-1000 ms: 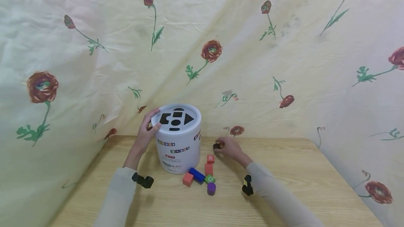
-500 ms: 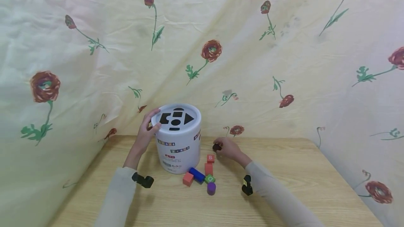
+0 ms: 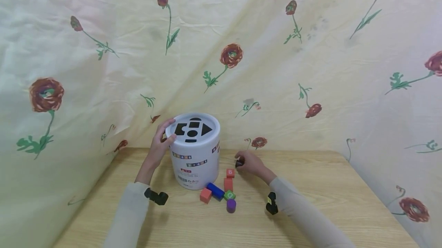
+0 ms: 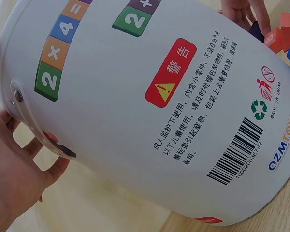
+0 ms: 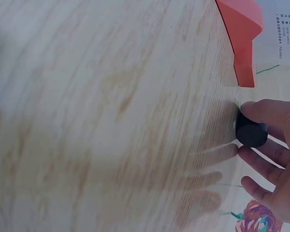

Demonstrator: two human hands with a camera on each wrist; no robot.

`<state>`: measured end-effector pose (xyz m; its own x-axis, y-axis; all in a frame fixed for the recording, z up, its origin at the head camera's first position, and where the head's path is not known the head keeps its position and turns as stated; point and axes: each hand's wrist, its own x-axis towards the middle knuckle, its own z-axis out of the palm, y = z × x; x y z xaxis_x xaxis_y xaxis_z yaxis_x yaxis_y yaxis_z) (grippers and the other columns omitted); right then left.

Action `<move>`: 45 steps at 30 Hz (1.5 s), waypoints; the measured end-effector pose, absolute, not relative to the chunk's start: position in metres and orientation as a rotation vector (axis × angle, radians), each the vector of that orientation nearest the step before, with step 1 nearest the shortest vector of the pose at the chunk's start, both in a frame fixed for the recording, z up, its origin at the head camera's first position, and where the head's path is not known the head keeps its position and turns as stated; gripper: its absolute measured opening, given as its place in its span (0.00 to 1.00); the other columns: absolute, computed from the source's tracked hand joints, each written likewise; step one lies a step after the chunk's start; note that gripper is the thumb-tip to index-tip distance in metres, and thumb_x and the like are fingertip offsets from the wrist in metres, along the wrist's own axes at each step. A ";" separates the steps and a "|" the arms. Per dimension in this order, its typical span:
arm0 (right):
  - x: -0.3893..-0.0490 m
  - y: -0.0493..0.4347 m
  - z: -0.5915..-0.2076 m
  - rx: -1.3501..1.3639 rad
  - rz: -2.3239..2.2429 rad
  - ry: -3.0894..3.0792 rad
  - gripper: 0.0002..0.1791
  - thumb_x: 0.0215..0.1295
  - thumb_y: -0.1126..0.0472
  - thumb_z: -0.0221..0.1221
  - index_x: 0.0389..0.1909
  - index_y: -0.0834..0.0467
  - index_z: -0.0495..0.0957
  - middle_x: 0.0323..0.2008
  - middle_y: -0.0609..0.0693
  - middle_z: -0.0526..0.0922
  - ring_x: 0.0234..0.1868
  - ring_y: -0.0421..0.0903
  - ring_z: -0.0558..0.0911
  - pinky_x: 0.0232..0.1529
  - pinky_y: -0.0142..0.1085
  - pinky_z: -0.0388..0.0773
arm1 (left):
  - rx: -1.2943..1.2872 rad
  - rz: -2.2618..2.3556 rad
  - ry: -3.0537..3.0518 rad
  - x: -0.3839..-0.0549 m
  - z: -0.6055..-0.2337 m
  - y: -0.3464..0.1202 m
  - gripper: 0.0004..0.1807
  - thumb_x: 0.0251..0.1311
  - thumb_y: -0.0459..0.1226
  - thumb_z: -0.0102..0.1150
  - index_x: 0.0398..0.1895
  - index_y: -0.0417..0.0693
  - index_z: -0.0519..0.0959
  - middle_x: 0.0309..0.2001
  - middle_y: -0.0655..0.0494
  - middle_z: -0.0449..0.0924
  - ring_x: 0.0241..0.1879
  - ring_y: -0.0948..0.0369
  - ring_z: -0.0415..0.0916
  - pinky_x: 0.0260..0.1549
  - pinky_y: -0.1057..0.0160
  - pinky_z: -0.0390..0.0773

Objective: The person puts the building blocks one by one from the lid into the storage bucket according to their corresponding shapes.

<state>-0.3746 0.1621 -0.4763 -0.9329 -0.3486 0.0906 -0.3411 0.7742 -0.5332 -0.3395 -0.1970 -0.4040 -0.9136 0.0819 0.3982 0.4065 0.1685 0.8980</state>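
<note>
A white bucket (image 3: 195, 163) with shaped holes in its lid (image 3: 203, 140) stands upright at the table's left. My left hand (image 3: 160, 142) holds it by the upper rim; the left wrist view shows fingers behind the bucket's side handle (image 4: 31, 118). To the right, just above the table, my right hand (image 3: 252, 163) pinches a black cylindrical block (image 5: 252, 133) between thumb and fingers. Nearest that hand lies a red block marked B (image 3: 230, 173), with a plain red block (image 3: 228, 184) in front of it.
Before the bucket lie a blue cylinder (image 3: 215, 191), a red cube (image 3: 205, 196), a green lettered block (image 3: 229, 196) and a purple cylinder (image 3: 231, 206). A flowered cloth (image 3: 276, 87) hangs behind and beside the wooden table (image 3: 328, 194).
The black block has turned in my right hand's fingers and shifted slightly toward the palm. My left hand and the bucket have stayed put.
</note>
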 end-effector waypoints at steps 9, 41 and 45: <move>-0.375 0.165 -0.477 -0.611 -0.836 2.953 0.18 0.54 0.66 0.72 0.47 0.61 0.85 0.45 0.55 0.88 0.46 0.48 0.85 0.54 0.49 0.80 | -0.476 -1.819 -2.174 -0.339 -0.403 -0.197 0.33 0.69 0.39 0.50 0.77 0.53 0.62 0.80 0.52 0.48 0.76 0.48 0.49 0.71 0.36 0.58; -0.358 0.182 -0.427 -0.820 -1.306 2.652 0.21 0.61 0.64 0.69 0.54 0.67 0.81 0.48 0.62 0.87 0.50 0.54 0.86 0.49 0.41 0.84 | -0.457 -1.812 -2.186 -0.338 -0.403 -0.196 0.34 0.68 0.41 0.51 0.78 0.54 0.62 0.81 0.54 0.48 0.77 0.49 0.49 0.71 0.37 0.57; -0.356 0.182 -0.416 -0.768 -1.432 2.602 0.20 0.62 0.64 0.69 0.55 0.64 0.81 0.49 0.61 0.86 0.50 0.52 0.86 0.49 0.39 0.84 | -0.457 -1.816 -2.185 -0.338 -0.404 -0.196 0.34 0.68 0.41 0.51 0.78 0.54 0.62 0.81 0.54 0.48 0.77 0.49 0.49 0.71 0.36 0.56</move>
